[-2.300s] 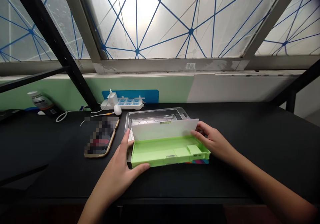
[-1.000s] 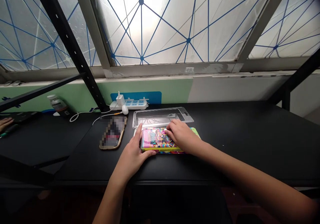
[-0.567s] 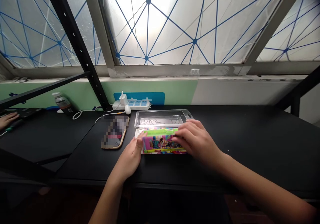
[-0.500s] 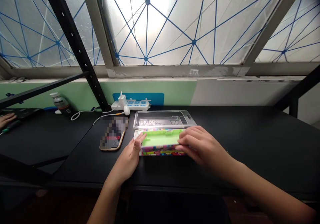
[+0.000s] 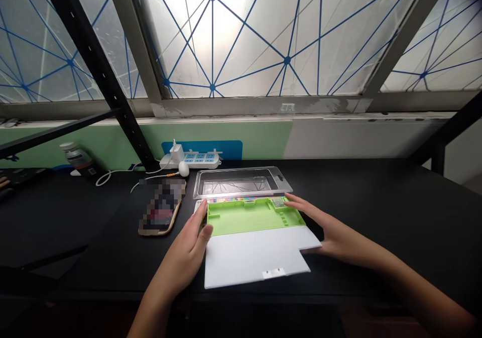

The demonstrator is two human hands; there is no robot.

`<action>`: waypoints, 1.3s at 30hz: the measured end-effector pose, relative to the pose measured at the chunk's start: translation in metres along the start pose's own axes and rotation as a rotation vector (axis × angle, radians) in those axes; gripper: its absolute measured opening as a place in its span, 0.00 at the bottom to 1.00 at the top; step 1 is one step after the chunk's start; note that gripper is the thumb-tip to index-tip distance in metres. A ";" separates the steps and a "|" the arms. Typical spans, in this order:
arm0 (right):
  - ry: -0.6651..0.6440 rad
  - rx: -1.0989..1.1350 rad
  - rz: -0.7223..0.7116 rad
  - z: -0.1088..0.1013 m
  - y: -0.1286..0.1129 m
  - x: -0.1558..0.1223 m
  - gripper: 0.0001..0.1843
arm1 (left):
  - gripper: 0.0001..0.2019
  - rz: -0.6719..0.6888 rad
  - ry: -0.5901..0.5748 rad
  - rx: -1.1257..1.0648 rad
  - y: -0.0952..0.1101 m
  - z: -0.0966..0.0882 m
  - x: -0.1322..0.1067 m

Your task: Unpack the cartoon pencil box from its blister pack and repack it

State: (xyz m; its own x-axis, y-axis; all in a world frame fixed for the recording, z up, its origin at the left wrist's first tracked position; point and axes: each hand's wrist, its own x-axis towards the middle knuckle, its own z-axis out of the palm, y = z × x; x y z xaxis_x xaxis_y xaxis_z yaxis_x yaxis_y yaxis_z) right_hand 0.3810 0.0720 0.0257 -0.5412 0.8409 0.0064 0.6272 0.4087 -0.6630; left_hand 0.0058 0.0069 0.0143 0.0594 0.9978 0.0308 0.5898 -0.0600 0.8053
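A green plastic pencil case (image 5: 254, 215) lies open on the black desk (image 5: 376, 212), its white lid (image 5: 256, 255) folded flat toward me. My left hand (image 5: 188, 250) rests against the case's left end, fingers together, thumb touching the lid's corner. My right hand (image 5: 331, 232) lies flat along the case's right side, fingers stretched toward the far right corner. Just behind the case sits a clear plastic packaging tray (image 5: 241, 181). The inside of the case holds only moulded compartments.
A phone (image 5: 160, 212) lies left of the case. Behind it are a white power strip (image 5: 192, 158) with a plugged charger and cable. A bottle (image 5: 77, 158) stands at the far left. A black metal rack post (image 5: 94, 72) rises by the window.
The case was closed with its colourful lid up. It has since been opened the other way, and the white lid now lies flat toward me. My right hand moved to the right side.
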 end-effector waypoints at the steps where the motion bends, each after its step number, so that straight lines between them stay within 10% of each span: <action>1: 0.038 0.032 -0.005 0.000 -0.002 0.001 0.45 | 0.37 0.010 0.007 -0.044 -0.001 0.000 -0.001; 6: 0.150 0.190 -0.095 0.003 0.001 0.004 0.28 | 0.42 0.018 -0.001 -0.274 -0.006 -0.001 -0.004; 13: 0.173 0.051 -0.043 0.019 0.005 0.003 0.49 | 0.45 0.044 0.019 -0.042 -0.002 0.002 -0.001; 21: 0.315 0.019 -0.136 0.012 -0.002 0.004 0.44 | 0.40 0.225 0.258 0.193 0.006 0.004 0.002; 29: 0.358 0.157 -0.207 -0.024 -0.010 0.084 0.36 | 0.38 0.370 0.265 0.369 0.045 -0.039 0.091; 39: 0.287 -0.057 -0.274 0.004 0.026 0.120 0.24 | 0.40 0.251 0.135 0.540 0.003 -0.029 0.123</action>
State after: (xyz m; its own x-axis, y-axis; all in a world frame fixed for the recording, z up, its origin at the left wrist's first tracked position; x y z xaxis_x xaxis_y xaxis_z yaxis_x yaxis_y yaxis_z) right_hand 0.3306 0.1819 0.0059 -0.5194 0.7595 0.3916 0.5159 0.6440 -0.5649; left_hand -0.0085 0.1307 0.0372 0.1678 0.9441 0.2839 0.8983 -0.2651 0.3505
